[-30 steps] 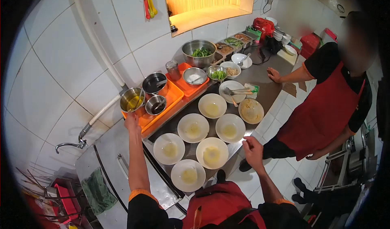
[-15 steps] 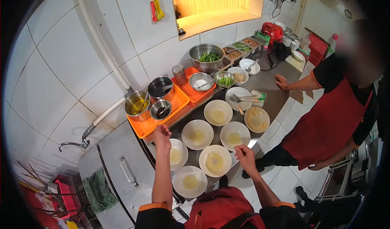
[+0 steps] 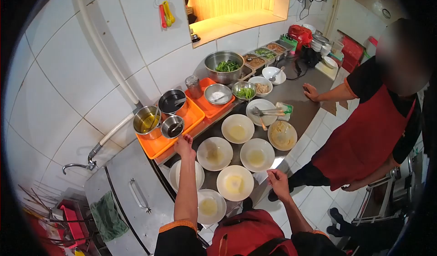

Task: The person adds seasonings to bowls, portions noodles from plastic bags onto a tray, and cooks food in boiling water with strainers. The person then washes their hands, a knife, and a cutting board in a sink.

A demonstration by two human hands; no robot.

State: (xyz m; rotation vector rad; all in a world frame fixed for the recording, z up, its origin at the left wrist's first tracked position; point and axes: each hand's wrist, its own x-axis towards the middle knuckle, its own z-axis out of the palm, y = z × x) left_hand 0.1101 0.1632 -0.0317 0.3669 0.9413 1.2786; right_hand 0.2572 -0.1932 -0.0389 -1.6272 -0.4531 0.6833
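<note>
Holds left hand beside small round steel bowl, cannot tell if grasping; partly covers round white bowl; curls right hand loosely.

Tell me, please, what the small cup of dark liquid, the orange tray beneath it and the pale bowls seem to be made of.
Small cup: probably stainless steel, shiny, judging by its silvery, reflective wall.
Orange tray: likely plastic, smooth and glossy, from its even bright colour and moulded-looking rim.
Pale bowls: smooth ceramic or melamine, from their even off-white surface; I cannot tell which.
</note>
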